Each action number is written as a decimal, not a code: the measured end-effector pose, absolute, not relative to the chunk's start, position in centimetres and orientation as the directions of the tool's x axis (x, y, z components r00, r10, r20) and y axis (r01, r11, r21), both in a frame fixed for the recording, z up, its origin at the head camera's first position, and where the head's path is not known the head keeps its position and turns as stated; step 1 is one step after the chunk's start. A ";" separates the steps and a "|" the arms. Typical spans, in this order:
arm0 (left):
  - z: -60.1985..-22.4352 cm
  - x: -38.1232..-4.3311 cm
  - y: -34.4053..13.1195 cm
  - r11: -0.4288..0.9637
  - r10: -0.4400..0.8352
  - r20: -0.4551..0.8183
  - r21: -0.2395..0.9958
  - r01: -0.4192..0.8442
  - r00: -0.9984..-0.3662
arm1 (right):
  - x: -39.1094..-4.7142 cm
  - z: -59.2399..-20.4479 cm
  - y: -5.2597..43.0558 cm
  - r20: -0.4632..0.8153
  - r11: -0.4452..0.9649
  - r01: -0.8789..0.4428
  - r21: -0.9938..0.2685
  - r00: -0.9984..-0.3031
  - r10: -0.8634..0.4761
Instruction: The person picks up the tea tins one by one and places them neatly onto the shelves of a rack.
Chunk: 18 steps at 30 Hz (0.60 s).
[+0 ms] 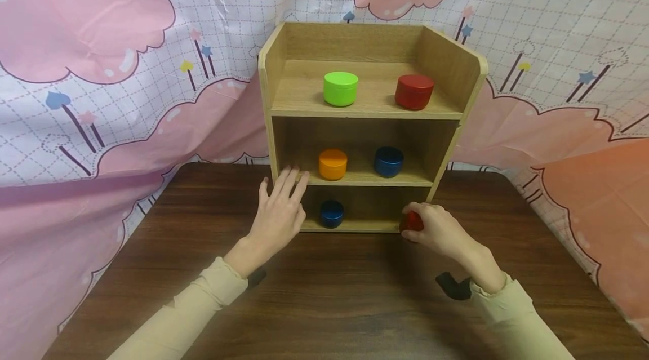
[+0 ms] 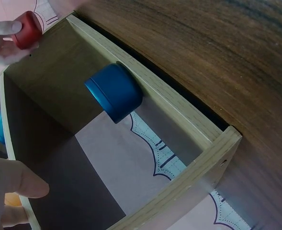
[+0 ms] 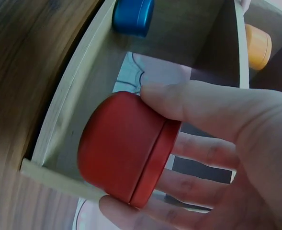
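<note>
My right hand (image 1: 443, 230) grips a small red round tin (image 3: 121, 143) between thumb and fingers, at the right end of the bottom compartment of a wooden shelf (image 1: 365, 114). My left hand (image 1: 276, 214), its fingers extended, rests against the left side of the shelf near the middle board. In the left wrist view its thumb (image 2: 28, 182) shows beside that board's edge. A blue tin (image 1: 332, 214) sits in the bottom compartment, left of centre. On the middle board stand an orange tin (image 1: 332, 164) and another blue tin (image 1: 389, 162).
A green tin (image 1: 341, 89) and a second red tin (image 1: 414, 92) stand on the top board. The shelf stands on a dark wooden table (image 1: 334, 292), before a patterned cloth (image 1: 213, 27). Black straps (image 1: 453, 285) hang near both wrists.
</note>
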State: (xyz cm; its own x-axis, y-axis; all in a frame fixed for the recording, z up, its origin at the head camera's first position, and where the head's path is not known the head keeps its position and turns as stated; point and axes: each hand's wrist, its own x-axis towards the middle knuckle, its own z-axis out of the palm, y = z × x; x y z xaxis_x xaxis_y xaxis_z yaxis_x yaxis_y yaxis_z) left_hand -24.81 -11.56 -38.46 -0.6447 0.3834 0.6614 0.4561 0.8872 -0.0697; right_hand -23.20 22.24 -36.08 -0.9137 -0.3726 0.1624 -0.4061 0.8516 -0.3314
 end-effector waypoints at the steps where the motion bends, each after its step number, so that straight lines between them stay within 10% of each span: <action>1: -38.5 -24.8 -11.6 0.887 0.384 0.662 -0.070 0.456 -0.644 | -23.3 -36.1 22.0 0.165 0.850 -0.410 -0.330 -0.912 -0.376; 18: -38.5 -24.8 -11.5 0.888 0.384 0.665 -0.077 0.452 -0.641 | -27.3 -38.0 18.2 0.187 0.835 -0.443 -0.325 -0.896 -0.402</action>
State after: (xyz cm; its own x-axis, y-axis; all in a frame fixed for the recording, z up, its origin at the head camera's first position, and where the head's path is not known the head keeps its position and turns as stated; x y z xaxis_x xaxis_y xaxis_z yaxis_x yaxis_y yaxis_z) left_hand -24.77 -11.55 -38.47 -0.6407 0.3839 0.6649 0.4524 0.8885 -0.0770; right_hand -27.26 18.24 -38.04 -0.8963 -0.4019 0.1875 -0.4427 0.8355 -0.3255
